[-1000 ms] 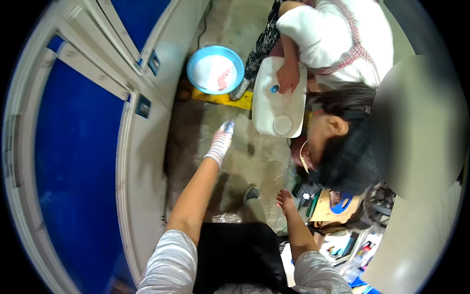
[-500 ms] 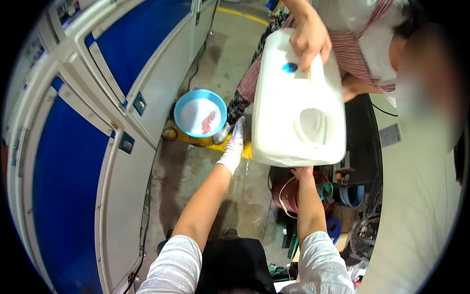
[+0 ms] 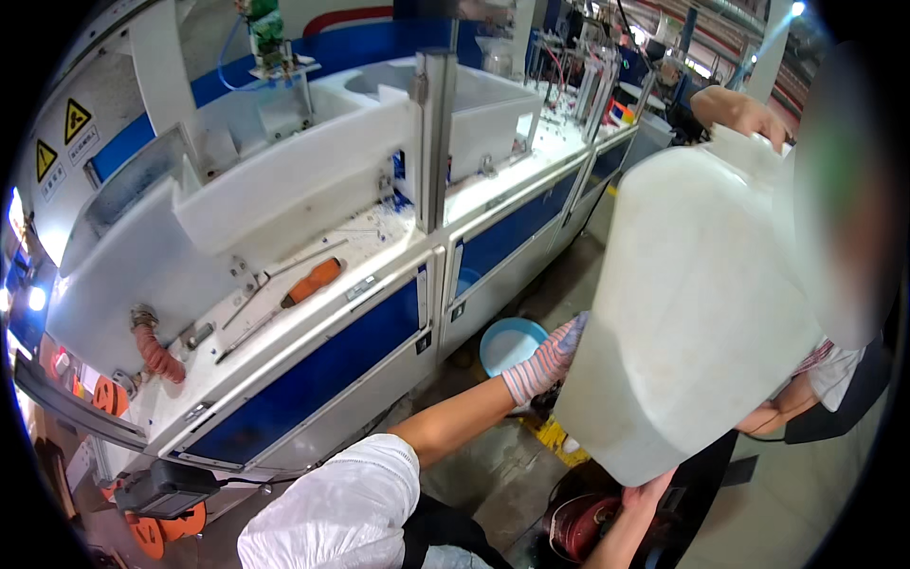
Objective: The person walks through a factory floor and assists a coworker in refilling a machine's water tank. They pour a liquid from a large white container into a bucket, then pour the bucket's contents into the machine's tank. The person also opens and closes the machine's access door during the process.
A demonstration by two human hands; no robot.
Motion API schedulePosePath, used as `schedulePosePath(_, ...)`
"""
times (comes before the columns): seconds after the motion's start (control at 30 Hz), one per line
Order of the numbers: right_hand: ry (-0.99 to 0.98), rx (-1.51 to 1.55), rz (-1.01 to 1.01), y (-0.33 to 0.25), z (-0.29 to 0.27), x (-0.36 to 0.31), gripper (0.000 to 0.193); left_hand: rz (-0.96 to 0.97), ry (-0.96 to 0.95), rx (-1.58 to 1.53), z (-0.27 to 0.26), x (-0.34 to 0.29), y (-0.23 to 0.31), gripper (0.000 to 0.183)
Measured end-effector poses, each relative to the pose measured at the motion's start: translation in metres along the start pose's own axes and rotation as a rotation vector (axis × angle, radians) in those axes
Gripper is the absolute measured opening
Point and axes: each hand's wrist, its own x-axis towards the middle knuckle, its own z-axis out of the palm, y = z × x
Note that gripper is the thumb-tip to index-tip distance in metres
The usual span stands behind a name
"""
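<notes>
A large white plastic jug (image 3: 697,303) fills the right half of the view, tilted, with its lower end toward me. My left hand (image 3: 548,366), in a striped glove, lies along the jug's left side; its fingertips meet the jug's edge and are partly hidden. Beneath the lower end, my bare right hand (image 3: 650,487) presses against the jug, most of its fingers out of sight. A co-worker's hand (image 3: 744,114) grips the top of the jug. That person's other arm (image 3: 779,410) shows at the jug's right side.
A light blue basin (image 3: 510,345) with whitish contents stands on the floor beside a machine. On the machine's white ledge lies an orange-handled screwdriver (image 3: 311,283). A dark red bucket (image 3: 576,526) sits low near my right forearm. Yellow floor marking (image 3: 557,440) runs below the jug.
My view has swung up and left, bringing the machine's ledge into sight. The jug has turned and tilted, and my left hand, apart from it before, is now at its side.
</notes>
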Motion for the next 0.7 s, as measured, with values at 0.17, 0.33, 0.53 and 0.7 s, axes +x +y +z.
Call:
schedulePosePath(0.17, -0.108, 0.030, -0.045, -0.006, 0.081, -0.071, 0.053, 0.108, -0.017, -0.391, -0.016, 0.003, 0.102, 0.061)
schedulePosePath(0.33, -0.115, 0.076, -0.288, 0.054, 0.115, -0.144, 0.062, -0.053, 0.007, -0.429, -0.065, -0.053, 0.177, 0.073)
schedulePosePath(0.53, -0.366, 0.109, -0.419, 0.072, 0.176, -0.236, 0.086, -0.139, -0.004, -0.750, -0.110, -0.100, 0.240, 0.083)
schedulePosePath(0.7, -0.376, -0.187, -0.773, 0.090, 0.229, -0.302, 0.099, -0.062, 0.020, -0.835, -0.129, -0.118, 0.295, 0.079)
